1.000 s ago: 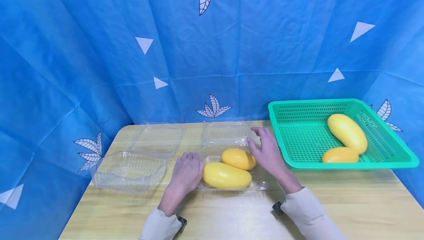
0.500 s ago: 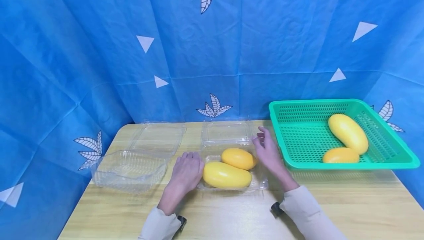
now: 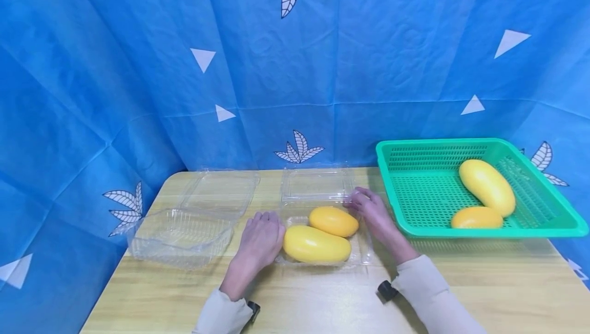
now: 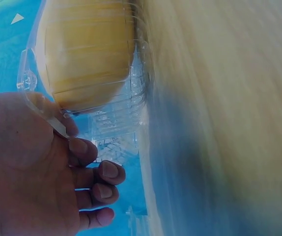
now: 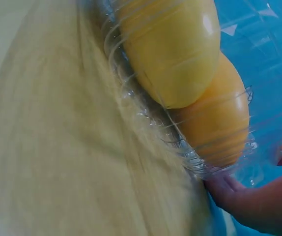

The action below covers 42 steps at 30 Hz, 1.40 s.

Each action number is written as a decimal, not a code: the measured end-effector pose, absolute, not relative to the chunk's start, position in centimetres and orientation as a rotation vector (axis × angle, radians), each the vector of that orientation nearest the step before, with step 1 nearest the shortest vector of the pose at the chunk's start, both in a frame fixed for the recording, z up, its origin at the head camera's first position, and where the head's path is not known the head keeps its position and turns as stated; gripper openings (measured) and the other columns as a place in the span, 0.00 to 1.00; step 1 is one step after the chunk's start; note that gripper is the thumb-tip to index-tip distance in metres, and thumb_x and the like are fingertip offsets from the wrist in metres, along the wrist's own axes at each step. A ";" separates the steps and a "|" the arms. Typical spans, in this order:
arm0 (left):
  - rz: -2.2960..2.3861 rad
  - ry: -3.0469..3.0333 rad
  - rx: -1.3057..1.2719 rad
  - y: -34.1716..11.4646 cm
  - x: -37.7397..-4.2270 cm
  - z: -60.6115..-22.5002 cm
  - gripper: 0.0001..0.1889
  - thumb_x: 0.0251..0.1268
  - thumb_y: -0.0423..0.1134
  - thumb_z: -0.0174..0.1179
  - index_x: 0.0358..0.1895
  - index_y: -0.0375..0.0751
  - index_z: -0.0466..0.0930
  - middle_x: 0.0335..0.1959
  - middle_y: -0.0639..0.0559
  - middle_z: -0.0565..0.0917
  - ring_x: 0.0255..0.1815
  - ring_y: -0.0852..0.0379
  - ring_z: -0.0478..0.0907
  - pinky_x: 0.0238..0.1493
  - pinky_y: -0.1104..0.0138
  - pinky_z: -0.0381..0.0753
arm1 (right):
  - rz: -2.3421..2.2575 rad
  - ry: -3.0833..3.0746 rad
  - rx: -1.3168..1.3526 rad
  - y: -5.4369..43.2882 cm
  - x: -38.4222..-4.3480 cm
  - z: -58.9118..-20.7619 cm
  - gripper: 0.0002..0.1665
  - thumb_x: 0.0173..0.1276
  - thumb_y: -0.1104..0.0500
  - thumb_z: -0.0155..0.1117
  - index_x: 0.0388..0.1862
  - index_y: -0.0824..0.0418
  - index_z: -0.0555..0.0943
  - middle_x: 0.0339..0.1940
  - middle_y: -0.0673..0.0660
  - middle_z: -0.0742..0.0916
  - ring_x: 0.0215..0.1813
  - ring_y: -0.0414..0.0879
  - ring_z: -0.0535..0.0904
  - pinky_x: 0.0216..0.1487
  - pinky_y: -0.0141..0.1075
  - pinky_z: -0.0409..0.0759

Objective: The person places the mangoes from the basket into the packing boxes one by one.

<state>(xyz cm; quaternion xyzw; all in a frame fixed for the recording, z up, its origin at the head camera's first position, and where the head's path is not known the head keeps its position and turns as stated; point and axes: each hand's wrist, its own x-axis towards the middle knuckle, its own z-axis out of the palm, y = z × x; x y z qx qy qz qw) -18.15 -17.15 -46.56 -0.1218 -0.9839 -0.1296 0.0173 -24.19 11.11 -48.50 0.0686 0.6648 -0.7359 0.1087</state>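
A hinged clear plastic container (image 3: pixel 364 254) lies in front of me with its lid (image 3: pixel 315 184) folded back. Inside it, a large yellow mango (image 3: pixel 317 244) rests in front of a smaller orange-yellow mango (image 3: pixel 334 221). My left hand (image 3: pixel 260 239) pinches the container's rim at the left end, the other fingers curled, as the left wrist view shows. At the back right corner, near the hinge, my right hand (image 3: pixel 373 217) holds the container between thumb and fingers; in the right wrist view a finger (image 5: pixel 259 201) lies against the ribbed wall.
A second clear container (image 3: pixel 182 239) stands on the left with its lid (image 3: pixel 221 190) folded back. On the right, a green basket (image 3: pixel 415 190) holds a long yellow mango (image 3: pixel 487 186) and a shorter one (image 3: pixel 477 217). A blue curtain (image 3: pixel 276 67) hangs behind the wooden table (image 3: pixel 318 303).
My right hand first shifts slightly right, then lowers onto the container's back right corner, its fingers closing there. The left hand keeps its place at the left end.
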 end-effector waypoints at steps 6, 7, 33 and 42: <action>-0.398 -3.050 -0.400 -16.9 -18.1 -46.5 0.16 0.80 0.40 0.42 0.29 0.43 0.66 0.24 0.50 0.67 0.29 0.51 0.63 0.37 0.60 0.66 | -2.246 1.837 0.224 11.4 -24.6 -48.7 0.34 0.85 0.56 0.46 0.77 0.76 0.54 0.62 0.72 0.77 0.52 0.49 0.83 0.63 0.41 0.78; -0.397 -3.045 -0.404 -16.9 -18.1 -46.5 0.15 0.80 0.40 0.43 0.28 0.42 0.66 0.23 0.50 0.67 0.29 0.51 0.62 0.37 0.59 0.66 | -2.250 1.825 0.230 11.4 -24.6 -48.8 0.33 0.85 0.56 0.46 0.77 0.76 0.54 0.62 0.72 0.77 0.51 0.47 0.84 0.62 0.40 0.79; -0.384 -3.036 -0.388 -17.0 -18.0 -46.6 0.16 0.80 0.40 0.43 0.28 0.42 0.67 0.24 0.50 0.68 0.30 0.50 0.64 0.38 0.58 0.68 | -2.369 1.673 0.207 11.9 -25.4 -48.8 0.29 0.82 0.65 0.48 0.76 0.76 0.59 0.47 0.59 0.85 0.41 0.40 0.86 0.54 0.34 0.82; -0.387 -3.029 -0.386 -16.9 -18.0 -46.6 0.17 0.81 0.40 0.42 0.28 0.42 0.67 0.23 0.51 0.67 0.29 0.50 0.64 0.38 0.58 0.68 | -2.398 1.700 0.166 12.1 -25.2 -48.5 0.28 0.82 0.66 0.48 0.76 0.74 0.59 0.50 0.61 0.86 0.44 0.42 0.85 0.58 0.38 0.81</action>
